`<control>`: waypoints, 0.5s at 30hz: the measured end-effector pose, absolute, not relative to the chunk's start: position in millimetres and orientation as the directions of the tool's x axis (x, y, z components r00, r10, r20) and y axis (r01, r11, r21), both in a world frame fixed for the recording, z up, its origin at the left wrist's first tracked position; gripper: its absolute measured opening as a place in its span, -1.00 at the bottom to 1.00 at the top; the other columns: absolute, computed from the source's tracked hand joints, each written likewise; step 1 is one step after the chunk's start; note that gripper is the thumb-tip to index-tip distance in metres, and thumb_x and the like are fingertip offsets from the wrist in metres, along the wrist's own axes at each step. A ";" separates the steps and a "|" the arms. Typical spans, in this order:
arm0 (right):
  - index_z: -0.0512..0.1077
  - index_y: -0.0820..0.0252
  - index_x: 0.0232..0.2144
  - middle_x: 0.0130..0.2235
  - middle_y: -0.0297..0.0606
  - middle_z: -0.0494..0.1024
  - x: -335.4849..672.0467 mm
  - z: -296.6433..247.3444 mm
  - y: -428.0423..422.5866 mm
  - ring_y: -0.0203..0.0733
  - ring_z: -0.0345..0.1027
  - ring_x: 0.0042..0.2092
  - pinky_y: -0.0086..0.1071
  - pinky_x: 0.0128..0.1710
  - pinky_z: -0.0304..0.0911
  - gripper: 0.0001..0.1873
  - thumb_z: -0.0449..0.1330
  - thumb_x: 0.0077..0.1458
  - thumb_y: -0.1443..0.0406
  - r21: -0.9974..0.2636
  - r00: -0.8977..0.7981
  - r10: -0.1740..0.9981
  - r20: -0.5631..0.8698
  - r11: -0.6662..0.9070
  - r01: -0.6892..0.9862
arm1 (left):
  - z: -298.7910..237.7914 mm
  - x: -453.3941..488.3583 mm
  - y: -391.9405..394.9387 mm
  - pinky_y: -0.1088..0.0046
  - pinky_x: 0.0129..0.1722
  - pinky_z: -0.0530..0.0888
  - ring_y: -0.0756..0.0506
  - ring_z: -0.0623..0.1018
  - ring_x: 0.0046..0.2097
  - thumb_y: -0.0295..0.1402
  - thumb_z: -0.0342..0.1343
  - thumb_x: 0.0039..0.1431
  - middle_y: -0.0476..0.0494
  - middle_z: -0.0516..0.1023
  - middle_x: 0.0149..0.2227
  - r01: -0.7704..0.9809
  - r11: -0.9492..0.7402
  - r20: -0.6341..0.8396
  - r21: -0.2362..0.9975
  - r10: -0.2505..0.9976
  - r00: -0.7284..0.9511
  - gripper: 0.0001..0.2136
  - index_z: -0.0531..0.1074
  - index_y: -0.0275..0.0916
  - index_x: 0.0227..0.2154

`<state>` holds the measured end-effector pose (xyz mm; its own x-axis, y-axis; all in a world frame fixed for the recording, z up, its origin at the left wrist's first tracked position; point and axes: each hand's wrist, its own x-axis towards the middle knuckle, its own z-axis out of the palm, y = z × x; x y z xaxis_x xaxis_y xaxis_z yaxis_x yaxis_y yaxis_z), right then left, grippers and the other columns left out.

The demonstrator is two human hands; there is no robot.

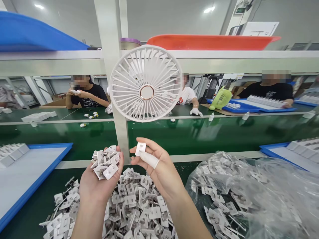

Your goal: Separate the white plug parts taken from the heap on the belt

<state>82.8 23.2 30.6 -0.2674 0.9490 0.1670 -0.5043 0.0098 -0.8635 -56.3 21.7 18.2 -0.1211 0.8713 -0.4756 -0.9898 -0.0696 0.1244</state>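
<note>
The left hand (95, 186) is turned palm up and cupped, its fingers half curled around a handful of white parts (106, 162). These small plastic pieces with metal pins lie piled on the palm and against the fingertips, and the thumb rests along the edge of the pile. The right hand (161, 172) is just beside it, also palm up, with thumb and forefinger closed in a pinch on a single white part (140, 148). That part stands at the very tips of the two fingers, above the rest of the hand, while the other fingers lie loosely folded behind it. A white finger cot (150, 160) covers one of the pinching fingers right below the part. Under both hands, beneath the knuckles and wrists, a loose heap of parts (139, 205) of the same kind is spread on the green table. A crumpled clear plastic bag (261, 192) holding more of them lies out past the right wrist. A blue tray (37, 179) sits beyond the left wrist. Above the fingertips, a white fan (146, 83) is fixed to a post.
</note>
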 end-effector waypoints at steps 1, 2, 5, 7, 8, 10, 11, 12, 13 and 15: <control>0.38 0.19 -0.21 -0.33 -0.26 0.50 83.1 31.0 22.2 -0.32 0.39 -0.43 -0.29 -0.21 0.28 -0.70 0.18 -0.08 0.38 -0.868 -0.269 0.948 0.173 0.017 -0.497 | 18.5 -56.4 21.3 0.21 -0.35 0.53 -0.26 0.40 -0.02 -0.45 -0.26 0.16 -0.29 0.40 -0.13 -0.990 -0.067 -0.474 0.122 0.873 -0.117 -0.68 0.28 -0.27 -0.07; 0.38 0.18 -0.20 -0.32 -0.26 0.49 83.5 31.4 21.2 -0.31 0.39 -0.42 -0.29 -0.20 0.28 -0.69 0.15 -0.09 0.40 -0.869 -0.275 0.945 0.179 0.021 -0.495 | 18.9 -56.5 20.9 0.21 -0.35 0.53 -0.25 0.40 -0.02 -0.46 -0.26 0.16 -0.28 0.40 -0.13 -0.991 -0.064 -0.472 0.120 0.874 -0.114 -0.68 0.28 -0.27 -0.08; 0.37 0.17 -0.18 -0.29 -0.26 0.49 84.4 32.9 18.7 -0.29 0.39 -0.40 -0.27 -0.18 0.26 -0.63 0.10 -0.13 0.44 -0.863 -0.302 0.932 0.199 0.020 -0.505 | 20.0 -56.6 20.2 0.21 -0.35 0.53 -0.25 0.42 -0.04 -0.48 -0.27 0.15 -0.29 0.42 -0.15 -0.991 -0.061 -0.468 0.119 0.877 -0.110 -0.67 0.27 -0.26 -0.08; 0.37 0.17 -0.18 -0.29 -0.26 0.48 84.6 33.9 18.1 -0.30 0.38 -0.40 -0.27 -0.17 0.25 -0.63 0.11 -0.13 0.43 -0.862 -0.313 0.927 0.207 0.021 -0.507 | 20.4 -56.5 20.2 0.21 -0.36 0.53 -0.24 0.43 -0.05 -0.48 -0.27 0.15 -0.29 0.42 -0.16 -0.991 -0.064 -0.469 0.117 0.876 -0.112 -0.67 0.27 -0.26 -0.08; 0.36 0.16 -0.18 -0.30 -0.27 0.48 84.5 34.2 18.2 -0.31 0.37 -0.42 -0.27 -0.17 0.24 -0.65 0.11 -0.11 0.41 -0.865 -0.316 0.926 0.208 0.023 -0.501 | 20.5 -56.4 20.3 0.21 -0.36 0.53 -0.24 0.43 -0.05 -0.48 -0.27 0.15 -0.29 0.42 -0.16 -0.991 -0.067 -0.470 0.117 0.875 -0.115 -0.67 0.27 -0.27 -0.08; 0.36 0.16 -0.19 -0.33 -0.29 0.47 84.2 34.3 18.8 -0.35 0.35 -0.45 -0.27 -0.17 0.24 -0.69 0.13 -0.08 0.40 -0.878 -0.313 0.926 0.211 0.039 -0.477 | 20.3 -56.3 20.5 0.20 -0.36 0.53 -0.25 0.43 -0.05 -0.46 -0.27 0.15 -0.29 0.43 -0.17 -0.990 -0.073 -0.470 0.123 0.874 -0.123 -0.68 0.28 -0.28 -0.09; 0.37 0.16 -0.20 -0.35 -0.30 0.47 83.9 34.2 19.1 -0.36 0.34 -0.47 -0.27 -0.16 0.24 -0.70 0.14 -0.08 0.40 -0.885 -0.310 0.926 0.215 0.050 -0.463 | 20.1 -56.3 20.5 0.20 -0.36 0.53 -0.25 0.43 -0.05 -0.46 -0.27 0.15 -0.28 0.43 -0.17 -0.989 -0.075 -0.469 0.129 0.874 -0.128 -0.68 0.28 -0.28 -0.09; 0.37 0.16 -0.21 -0.36 -0.32 0.46 83.7 34.0 19.3 -0.37 0.32 -0.48 -0.26 -0.16 0.24 -0.71 0.14 -0.07 0.40 -0.890 -0.307 0.926 0.219 0.061 -0.452 | 19.9 -56.4 20.4 0.20 -0.36 0.53 -0.25 0.43 -0.05 -0.46 -0.27 0.15 -0.28 0.43 -0.17 -0.988 -0.076 -0.467 0.134 0.875 -0.130 -0.68 0.28 -0.28 -0.09; 0.37 0.16 -0.22 -0.38 -0.33 0.46 83.7 33.7 19.2 -0.38 0.31 -0.49 -0.26 -0.15 0.24 -0.72 0.13 -0.07 0.40 -0.892 -0.304 0.925 0.227 0.072 -0.447 | 19.8 -56.5 20.2 0.20 -0.35 0.53 -0.25 0.43 -0.05 -0.46 -0.27 0.15 -0.28 0.43 -0.17 -0.988 -0.074 -0.464 0.139 0.876 -0.131 -0.68 0.28 -0.28 -0.09; 0.38 0.15 -0.23 -0.39 -0.34 0.45 84.1 33.7 18.0 -0.39 0.30 -0.50 -0.26 -0.16 0.24 -0.73 0.11 -0.05 0.41 -0.891 -0.295 0.925 0.238 0.087 -0.445 | 19.8 -56.9 19.7 0.21 -0.35 0.53 -0.24 0.44 -0.06 -0.47 -0.27 0.15 -0.28 0.44 -0.17 -0.987 -0.069 -0.457 0.146 0.880 -0.129 -0.67 0.27 -0.27 -0.08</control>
